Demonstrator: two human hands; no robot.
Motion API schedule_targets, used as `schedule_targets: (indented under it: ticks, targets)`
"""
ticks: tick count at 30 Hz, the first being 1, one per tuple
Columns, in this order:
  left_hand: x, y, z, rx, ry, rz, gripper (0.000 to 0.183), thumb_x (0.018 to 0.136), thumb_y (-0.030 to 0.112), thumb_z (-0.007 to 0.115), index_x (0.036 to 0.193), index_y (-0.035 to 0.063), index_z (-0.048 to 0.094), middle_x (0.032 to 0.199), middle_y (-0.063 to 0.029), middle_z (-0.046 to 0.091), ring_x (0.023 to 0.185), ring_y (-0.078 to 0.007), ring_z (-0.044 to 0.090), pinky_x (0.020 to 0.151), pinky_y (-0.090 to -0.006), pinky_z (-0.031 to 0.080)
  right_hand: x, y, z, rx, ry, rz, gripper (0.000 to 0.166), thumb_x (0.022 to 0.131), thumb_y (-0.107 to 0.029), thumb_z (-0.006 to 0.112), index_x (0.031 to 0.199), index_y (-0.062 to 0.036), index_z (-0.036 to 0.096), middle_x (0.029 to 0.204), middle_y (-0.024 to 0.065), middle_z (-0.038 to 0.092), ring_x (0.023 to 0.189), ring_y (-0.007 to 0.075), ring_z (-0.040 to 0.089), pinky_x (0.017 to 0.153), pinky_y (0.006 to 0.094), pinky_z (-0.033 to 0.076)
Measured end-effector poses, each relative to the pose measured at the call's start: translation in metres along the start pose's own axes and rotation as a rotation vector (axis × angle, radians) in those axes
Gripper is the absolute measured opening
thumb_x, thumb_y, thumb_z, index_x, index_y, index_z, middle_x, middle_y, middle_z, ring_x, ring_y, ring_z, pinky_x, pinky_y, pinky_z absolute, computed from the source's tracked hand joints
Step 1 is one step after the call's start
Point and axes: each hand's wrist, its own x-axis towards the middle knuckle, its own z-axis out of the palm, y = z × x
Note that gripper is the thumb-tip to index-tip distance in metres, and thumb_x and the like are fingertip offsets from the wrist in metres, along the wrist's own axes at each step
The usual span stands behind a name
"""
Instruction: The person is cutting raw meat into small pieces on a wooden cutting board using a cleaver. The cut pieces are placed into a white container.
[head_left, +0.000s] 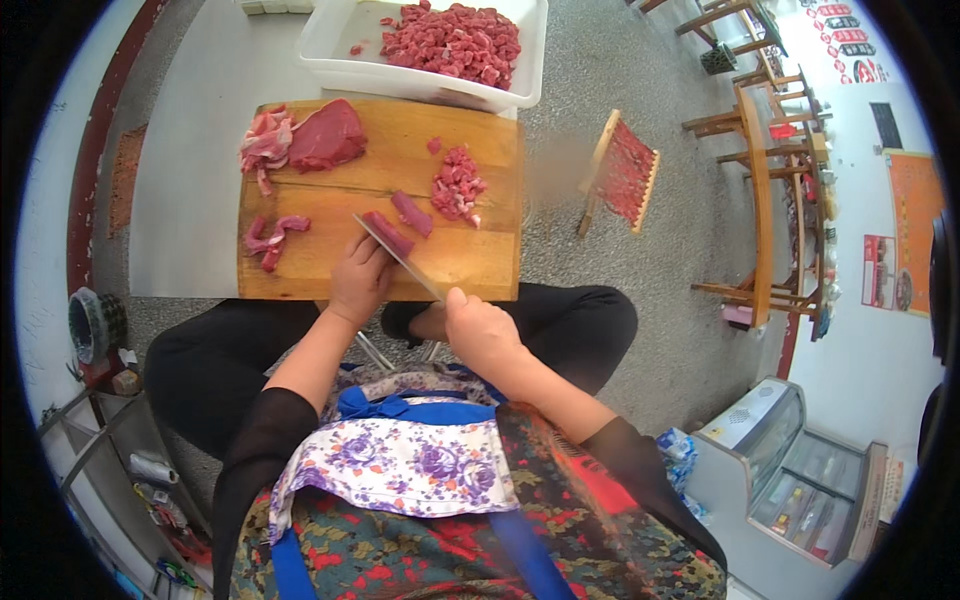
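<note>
My right hand (484, 330) grips the handle of a kitchen knife (409, 264), its blade slanting up and left over the wooden cutting board (337, 281). Along the blade's far side lies a strip of raw red meat (390, 234). My left hand (360, 281) rests on the board with bent fingertips close to the blade; whether meat is under them is hidden. A second strip (412, 214) lies just beyond. Diced meat (457, 186) is heaped at the board's right. At the upper left sit a large meat chunk (328, 136) and pale, fatty trimmings (266, 139). Thin scraps (274, 238) lie lower left.
A white plastic tub (420, 84) behind the board holds a heap of meat cubes (457, 43). The board lies on a pale tabletop (184, 225). A wooden stool (622, 171) stands to the right, with wooden benches (754, 202) farther off. A glass-topped display freezer (780, 465) is at lower right.
</note>
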Motion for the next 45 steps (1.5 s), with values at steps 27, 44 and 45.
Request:
schedule_targets:
  ticks: [27,44,45]
  targets:
    - [-0.007,-0.009,-0.011,-0.048,0.105,-0.039,0.025,0.073,0.006,0.069,0.096,0.0038,0.061,0.103,-0.0170,0.061,0.101,-0.0383,0.057,0.091,-0.0453,0.047,-0.022,0.054,-0.002,0.035,-0.044,0.013,0.021,0.090,-0.020,0.059,0.097,-0.0014,0.053,0.085,0.0232,0.068,0.083,0.0421,0.068,0.073,0.0505,0.053]
    - [0.021,0.024,0.022,0.036,-0.082,-0.121,0.033,0.073,0.007,0.068,0.106,0.0098,0.064,0.108,-0.0202,0.056,0.094,-0.0384,0.060,0.083,-0.0461,0.051,-0.075,0.073,0.028,0.978,0.324,0.261,0.020,0.092,-0.017,0.062,0.100,0.0007,0.058,0.065,0.0109,0.063,0.052,0.0152,0.061,0.050,0.0323,0.047]
    - [0.025,0.029,0.020,0.079,-0.116,-0.113,0.029,0.073,0.006,0.067,0.102,0.0091,0.065,0.106,-0.0205,0.056,0.093,-0.0389,0.060,0.082,-0.0457,0.051,-0.077,0.073,0.030,0.980,0.326,0.253,0.020,0.092,-0.017,0.063,0.099,0.0005,0.058,0.065,0.0109,0.063,0.052,0.0159,0.061,0.050,0.0325,0.047]
